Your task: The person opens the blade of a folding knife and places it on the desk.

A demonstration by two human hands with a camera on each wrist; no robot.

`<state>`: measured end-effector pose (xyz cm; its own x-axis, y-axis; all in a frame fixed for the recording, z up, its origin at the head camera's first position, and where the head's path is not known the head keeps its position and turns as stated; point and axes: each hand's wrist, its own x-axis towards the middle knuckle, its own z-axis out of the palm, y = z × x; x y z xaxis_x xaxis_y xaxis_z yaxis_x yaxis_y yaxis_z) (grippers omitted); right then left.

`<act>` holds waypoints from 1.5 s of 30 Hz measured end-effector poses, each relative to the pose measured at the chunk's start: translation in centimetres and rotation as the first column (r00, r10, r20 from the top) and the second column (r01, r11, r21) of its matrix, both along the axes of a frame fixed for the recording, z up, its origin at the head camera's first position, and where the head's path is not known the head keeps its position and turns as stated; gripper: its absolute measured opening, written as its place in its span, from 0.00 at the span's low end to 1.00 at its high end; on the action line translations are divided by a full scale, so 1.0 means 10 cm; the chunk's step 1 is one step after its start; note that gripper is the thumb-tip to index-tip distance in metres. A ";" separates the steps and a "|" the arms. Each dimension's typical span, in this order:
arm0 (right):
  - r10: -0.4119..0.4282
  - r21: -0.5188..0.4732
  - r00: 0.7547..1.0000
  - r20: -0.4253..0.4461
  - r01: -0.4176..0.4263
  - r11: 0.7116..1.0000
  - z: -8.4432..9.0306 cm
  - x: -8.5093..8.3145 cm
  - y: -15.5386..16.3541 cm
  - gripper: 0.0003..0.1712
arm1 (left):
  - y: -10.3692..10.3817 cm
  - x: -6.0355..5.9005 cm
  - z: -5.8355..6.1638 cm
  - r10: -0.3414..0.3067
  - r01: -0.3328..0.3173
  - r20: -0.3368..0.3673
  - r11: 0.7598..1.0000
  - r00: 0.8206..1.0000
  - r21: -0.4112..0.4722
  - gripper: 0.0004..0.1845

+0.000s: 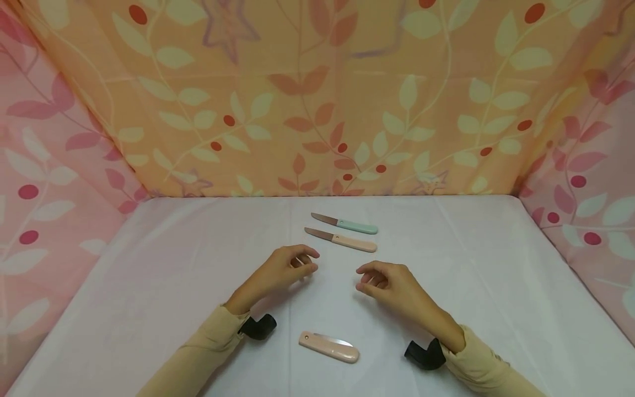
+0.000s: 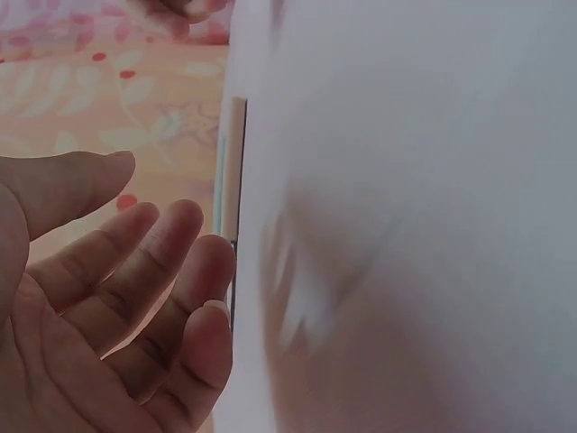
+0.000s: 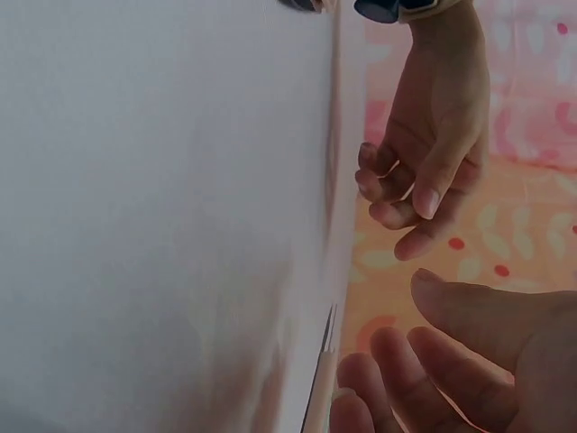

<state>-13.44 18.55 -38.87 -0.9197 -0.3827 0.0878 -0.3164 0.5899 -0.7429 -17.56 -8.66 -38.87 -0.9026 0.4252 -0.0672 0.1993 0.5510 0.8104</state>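
Pink knife (image 1: 342, 241) lies near the middle of the table (image 1: 496, 286), its blade pointing toward the left edge, just nearer me than a green knife (image 1: 345, 223) lying parallel toward the far edge. I hold both hands low over the cloth just short of that pair: the left hand (image 1: 283, 270) and the right hand (image 1: 392, 284), fingers loosely curled, grasping nothing. A folded pink knife (image 1: 329, 346) rests between my wrists near the front edge. For a clean pick-up, I judge the right hand should come in over the pink handle, well off the blade, and pinch it by its sides; the left can steady the cloth. The wrist views show only relaxed fingers (image 2: 135, 271).
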 end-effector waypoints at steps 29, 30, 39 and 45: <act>0.201 0.021 0.976 0.079 -0.203 0.979 -0.03 0.50 0.00 0.20 | 0.04 0.40 0.01 -0.312 0.314 0.065 0.949 0.948 -0.037 0.13; 0.205 0.021 0.974 0.098 -0.208 0.978 -0.03 0.51 0.00 0.20 | 0.04 0.41 0.01 -0.326 0.329 0.075 0.943 0.942 -0.040 0.13; 0.206 0.058 0.957 0.204 -0.222 0.973 -0.06 0.57 -0.06 0.21 | 0.03 0.45 0.04 -0.371 0.381 0.131 0.922 0.920 -0.070 0.11; 0.218 0.084 0.962 0.163 -0.234 0.969 -0.09 0.62 -0.08 0.22 | 0.05 0.49 0.05 -0.386 0.401 0.157 0.912 0.909 -0.084 0.11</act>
<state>-7.24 17.79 -39.77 -0.8076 -0.5819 -0.0960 -0.3384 0.5906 -0.7326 -12.69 -8.16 -38.33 -0.6426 0.7266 -0.2433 0.3127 0.5386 0.7824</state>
